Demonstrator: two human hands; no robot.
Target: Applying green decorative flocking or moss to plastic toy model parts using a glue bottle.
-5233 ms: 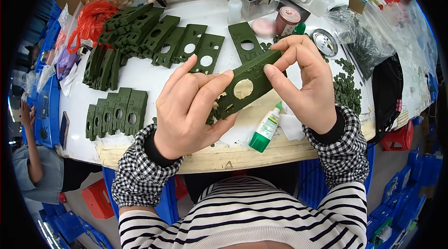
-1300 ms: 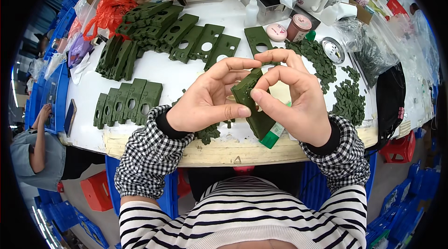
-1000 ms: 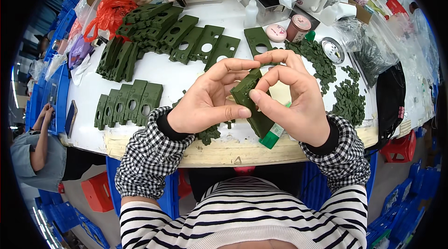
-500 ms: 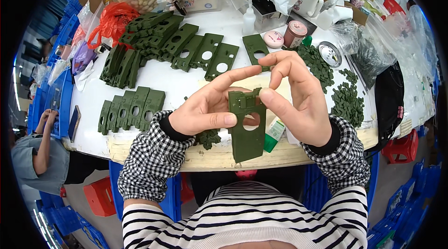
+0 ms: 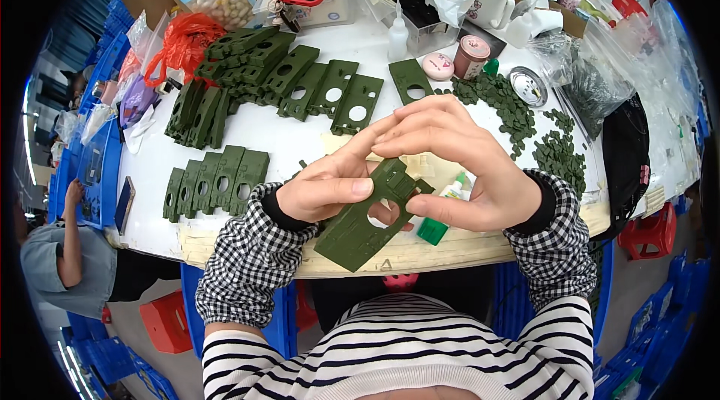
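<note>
Item: green plate (image 5: 360,224), flat dark plastic with a round hole, held over the near edge of the white bench (image 5: 300,141), at 6 o'clock from the bench's middle and tilted, its long end running down toward 7 o'clock.

Left hand (image 5: 330,186): fingers pinching the plate's upper left edge, thumb on top, forefinger stretched toward 1 o'clock.

Right hand (image 5: 457,163): fingers curled over the plate's upper right corner and pressed on it; thumb lying under the hole's right side.

Step in hand, as we judge it: we are fitting or pressing something small at the plate's top end, where the fingertips of both hands meet. The next move would call for a steady grip from the left hand and fine pressure from the right fingertips.

Nearby: glue bottle (image 5: 442,212) with a green base, lying on the bench just at 3 o'clock of the plate, part of it behind the right thumb. Small green discs (image 5: 510,103) heaped at 1 o'clock. Row of like plates (image 5: 214,178) at 9 o'clock; further plates (image 5: 300,85) fanned at 11 o'clock.

Hidden or unclear: the right fingers cover the plate's top end, so we cannot tell what sits beneath them. The plate's underside is out of sight. The bench's far rim is crowded with bags and cups that bend at the lens edge.
</note>
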